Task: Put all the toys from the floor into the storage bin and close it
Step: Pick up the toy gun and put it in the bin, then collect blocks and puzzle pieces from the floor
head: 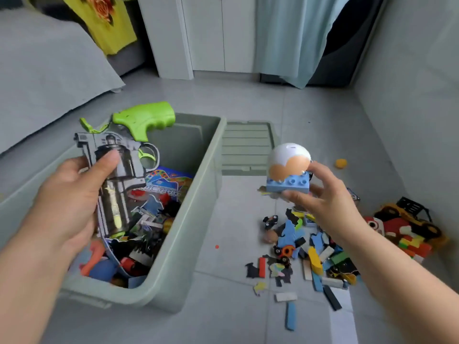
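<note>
Two hands loaded. Left hand (67, 202) grips a grey toy revolver (119, 155), green grip uppermost, above the open storage bin (188, 219), which is already part full. Right hand (327, 202) fingers pinch a blue building brick (288, 186) with an egg-shaped toy (289, 160) perched on top, over the floor between the bin and the toy pile (310, 249). Lid (246, 147) lies on the floor behind the bin.

Risk: the egg looks merely seated on the brick, so a tilt in transit could roll it across the tiles. The revolver is long; dropped crosswise it may stand proud and block the lid.
</note>
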